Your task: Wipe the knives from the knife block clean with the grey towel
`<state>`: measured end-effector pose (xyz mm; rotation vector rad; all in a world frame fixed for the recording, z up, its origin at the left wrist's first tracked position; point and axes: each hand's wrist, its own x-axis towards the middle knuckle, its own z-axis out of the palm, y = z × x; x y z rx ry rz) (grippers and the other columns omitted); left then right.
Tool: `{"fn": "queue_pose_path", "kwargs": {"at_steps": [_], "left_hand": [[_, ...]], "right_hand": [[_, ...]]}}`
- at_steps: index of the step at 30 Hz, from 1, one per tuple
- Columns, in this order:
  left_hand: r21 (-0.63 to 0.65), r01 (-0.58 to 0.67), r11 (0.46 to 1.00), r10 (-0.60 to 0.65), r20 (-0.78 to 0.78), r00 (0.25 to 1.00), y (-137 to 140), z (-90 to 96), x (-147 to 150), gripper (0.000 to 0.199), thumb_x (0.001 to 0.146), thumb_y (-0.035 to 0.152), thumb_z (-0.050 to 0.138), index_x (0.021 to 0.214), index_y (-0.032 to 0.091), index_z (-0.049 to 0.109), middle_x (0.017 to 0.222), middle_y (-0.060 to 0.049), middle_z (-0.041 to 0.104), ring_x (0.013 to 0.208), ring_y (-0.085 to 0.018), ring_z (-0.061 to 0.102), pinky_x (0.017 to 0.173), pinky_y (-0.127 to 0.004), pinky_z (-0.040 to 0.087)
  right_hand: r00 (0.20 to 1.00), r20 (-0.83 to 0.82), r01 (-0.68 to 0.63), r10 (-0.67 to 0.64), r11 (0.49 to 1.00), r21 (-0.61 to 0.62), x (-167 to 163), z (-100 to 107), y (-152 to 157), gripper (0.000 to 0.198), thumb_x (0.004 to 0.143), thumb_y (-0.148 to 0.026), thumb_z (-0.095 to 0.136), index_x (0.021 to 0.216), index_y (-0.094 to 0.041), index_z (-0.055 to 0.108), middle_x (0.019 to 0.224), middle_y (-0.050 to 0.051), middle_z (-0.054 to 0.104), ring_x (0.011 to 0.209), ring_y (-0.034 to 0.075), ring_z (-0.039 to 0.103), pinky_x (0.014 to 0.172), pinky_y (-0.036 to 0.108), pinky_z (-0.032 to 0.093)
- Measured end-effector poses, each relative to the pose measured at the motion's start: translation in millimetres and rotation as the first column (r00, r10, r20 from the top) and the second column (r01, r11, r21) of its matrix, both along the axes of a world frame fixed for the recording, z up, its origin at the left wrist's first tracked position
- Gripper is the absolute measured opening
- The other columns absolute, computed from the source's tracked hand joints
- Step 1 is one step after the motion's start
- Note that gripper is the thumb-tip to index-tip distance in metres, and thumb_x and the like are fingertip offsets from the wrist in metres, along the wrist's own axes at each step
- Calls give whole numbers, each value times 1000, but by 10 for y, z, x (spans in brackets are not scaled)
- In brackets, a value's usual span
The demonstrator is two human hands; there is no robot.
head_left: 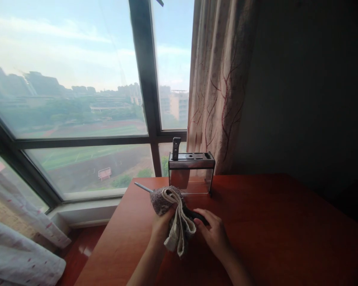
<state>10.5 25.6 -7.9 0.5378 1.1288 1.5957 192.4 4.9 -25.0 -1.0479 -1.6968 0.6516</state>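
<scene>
Right hand point(214, 231) grips black handle point(199, 217), left hand point(161, 227) clasps towel point(179, 226) round metal shaft point(143, 187); wiping, I judge; next stroke needs steady grip

Windows point(68, 67): Large panes in a dark frame point(147, 79) rise before me over a pale sill point(83, 212).
Outlook: Under a blue, thinly clouded sky point(62, 39), a sports field point(107, 127) lies far below me, with hazy buildings point(179, 105) beyond.
Drapery: A branch-patterned curtain point(217, 79) hangs past my bench point(265, 222); a white, red-flecked curtain point(20, 254) gathers at my lower left.
Wall point(304, 87): Deep shadow covers it to my right.
Surfaces: My bench is reddish brown, the floor point(74, 260) glossy red.
Light: Daylight enters through the windows, glinting on the floor.
</scene>
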Motion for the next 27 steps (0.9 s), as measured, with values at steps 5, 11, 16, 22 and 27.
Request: {"fn": "queue_pose_path", "kwargs": {"at_steps": [5,11,16,22,27], "left_hand": [[15,19,1000,-19,25,999,15,18,-8,43,50,27,87,86,10,73,77,-8,75,68,-23,69,65,-32,55],[17,18,1000,-18,33,999,-25,93,11,41,47,27,88,81,10,72,72,-7,74,63,-22,68,61,-30,54],[22,36,999,-37,14,999,-64,98,53,41,50,27,86,84,11,72,75,-7,74,63,-22,68,61,-31,54],[16,-7,1000,7,13,1000,-4,27,10,42,47,25,87,84,11,72,77,-8,75,68,-24,69,66,-32,54],[36,7,999,-8,22,1000,-12,41,23,42,48,26,87,84,11,72,79,-9,75,70,-24,69,67,-33,54]], "right_hand": [[1000,-21,-19,18,998,-56,12,40,-32,35,87,-39,57,118,-23,58,95,7,69,84,21,67,73,27,53],[983,-153,-140,104,960,-243,-22,11,-44,35,92,-51,42,94,-20,59,62,0,64,47,15,60,43,21,44],[967,-243,-161,78,926,-342,-43,-26,-30,49,92,-59,33,69,-20,52,41,-5,50,29,9,42,31,18,24],[977,-204,-94,55,979,-183,-42,22,-5,34,88,-50,51,98,-20,65,80,5,71,67,20,68,56,24,52],[994,-103,47,-47,999,-8,-28,6,7,26,84,-38,61,105,-24,68,104,8,71,97,25,66,85,32,51]]}}
